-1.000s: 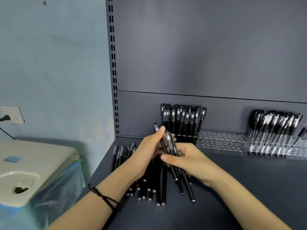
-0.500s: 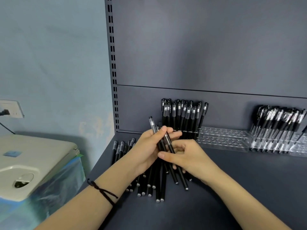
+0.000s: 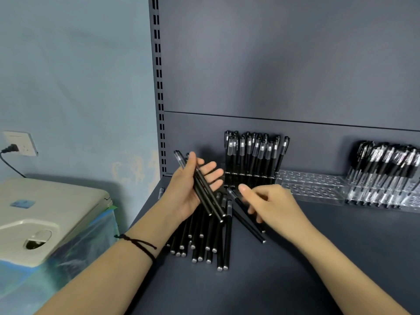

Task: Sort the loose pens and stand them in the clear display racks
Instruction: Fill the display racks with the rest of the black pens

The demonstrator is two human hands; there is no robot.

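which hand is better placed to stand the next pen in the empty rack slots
Right, probably. The right hand grips two black pens and lies close to the empty clear rack. The left hand holds its pen bundle farther left, beyond the filled rack.

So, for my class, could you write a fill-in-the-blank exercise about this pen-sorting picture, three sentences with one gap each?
1. The cord bracelet is on the ___ wrist.
2. The left hand and the right hand each grip pens coloured ___.
3. The clear rack section between the two groups of standing pens is ___.

Missing words: left; black; empty.
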